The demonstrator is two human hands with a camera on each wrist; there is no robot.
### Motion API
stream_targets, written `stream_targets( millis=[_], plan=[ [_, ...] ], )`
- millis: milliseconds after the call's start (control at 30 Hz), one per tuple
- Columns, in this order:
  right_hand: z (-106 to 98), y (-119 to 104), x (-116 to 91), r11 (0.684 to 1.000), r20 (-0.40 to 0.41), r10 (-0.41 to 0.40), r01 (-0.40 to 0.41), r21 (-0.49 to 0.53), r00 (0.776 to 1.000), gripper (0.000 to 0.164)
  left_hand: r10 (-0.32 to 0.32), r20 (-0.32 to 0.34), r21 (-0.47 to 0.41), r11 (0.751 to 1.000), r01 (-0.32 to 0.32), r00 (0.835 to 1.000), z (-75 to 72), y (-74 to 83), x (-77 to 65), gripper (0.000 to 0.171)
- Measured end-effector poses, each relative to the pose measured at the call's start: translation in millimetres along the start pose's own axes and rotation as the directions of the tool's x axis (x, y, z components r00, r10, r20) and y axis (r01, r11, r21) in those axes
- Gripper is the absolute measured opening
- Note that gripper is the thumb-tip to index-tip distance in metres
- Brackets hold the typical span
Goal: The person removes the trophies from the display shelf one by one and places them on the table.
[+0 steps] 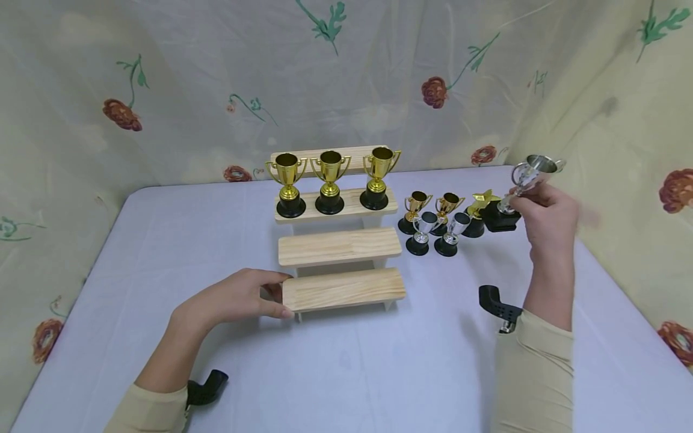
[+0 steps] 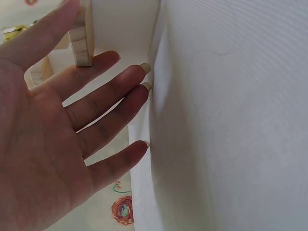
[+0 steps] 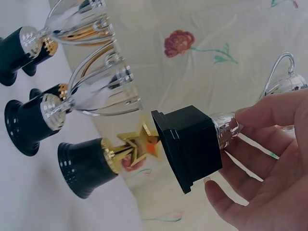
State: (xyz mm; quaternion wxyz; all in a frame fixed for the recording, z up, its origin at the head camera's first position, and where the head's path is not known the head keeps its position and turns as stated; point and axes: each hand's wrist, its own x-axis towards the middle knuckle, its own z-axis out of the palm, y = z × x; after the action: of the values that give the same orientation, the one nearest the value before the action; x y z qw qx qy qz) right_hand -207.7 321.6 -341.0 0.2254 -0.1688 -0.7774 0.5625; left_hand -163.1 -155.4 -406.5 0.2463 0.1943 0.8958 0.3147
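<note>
Silver gleams on the square-based trophy (image 3: 196, 144) the right hand (image 1: 549, 215) pinches; the left hand (image 1: 237, 296) has fingers spread.

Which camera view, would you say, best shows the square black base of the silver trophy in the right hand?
The right wrist view shows the square black base best: it is large, with its stepped rim plain. The head view shows it small, beside the gold star trophy; the left wrist view does not show it.

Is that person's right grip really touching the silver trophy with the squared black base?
Touching. The right wrist view shows it: the right grip holds the silver trophy by its stem, thumb against it.
</note>
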Motion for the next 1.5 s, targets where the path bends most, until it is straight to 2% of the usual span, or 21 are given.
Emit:
stream_targets(
  millis=[100,333,433,567,733,1233,1333,1500],
  plan=[
    [-0.3,6.1,2.6,0.999,0.02,0.044,-0.043,-0.019,0.999,0.017,0.018,-0.002,-0.006,1.0,-0.018,1.0,-0.2,-1.3,-0.3,0.046],
    [-1.1,19.3,8.9,0.992,0.084,0.081,-0.072,-0.106,0.993,0.018,0.023,-0.001,-0.014,1.0,-0.023,1.0,0.4,-1.5,0.0,0.046],
    [-0.8,27.2,10.7,0.985,0.137,0.112,-0.092,-0.144,0.984,0.019,0.019,-0.003,-0.01,1.0,-0.02,1.0,0.4,-0.8,0.4,0.044],
    [0.6,39.1,12.3,0.983,0.199,0.151,-0.127,-0.13,0.968,0.017,0.009,-0.002,0.0,1.0,-0.009,1.0,0.1,0.4,1.2,0.042],
    [3.1,50.9,14.3,0.978,0.246,0.161,-0.121,-0.171,0.956,0.018,0.001,-0.001,0.011,1.0,-0.001,1.0,0.1,0.4,2.9,0.04],
    [1.6,56.6,16.3,0.956,0.314,0.188,-0.1,-0.277,0.931,0.02,0.025,-0.006,0.001,1.0,-0.025,1.0,0.2,-1.9,1.7,0.043],
    [-1.1,56.5,16.2,0.945,0.318,0.199,-0.095,-0.314,0.927,0.019,0.019,-0.004,0.001,1.0,-0.019,1.0,0.1,-1.0,1.8,0.042],
    [-1.3,57.5,16.5,0.92,0.321,0.252,-0.123,-0.373,0.913,0.03,0.007,-0.005,0.005,1.0,-0.007,1.0,-0.2,0.2,1.4,0.042]
  ],
)
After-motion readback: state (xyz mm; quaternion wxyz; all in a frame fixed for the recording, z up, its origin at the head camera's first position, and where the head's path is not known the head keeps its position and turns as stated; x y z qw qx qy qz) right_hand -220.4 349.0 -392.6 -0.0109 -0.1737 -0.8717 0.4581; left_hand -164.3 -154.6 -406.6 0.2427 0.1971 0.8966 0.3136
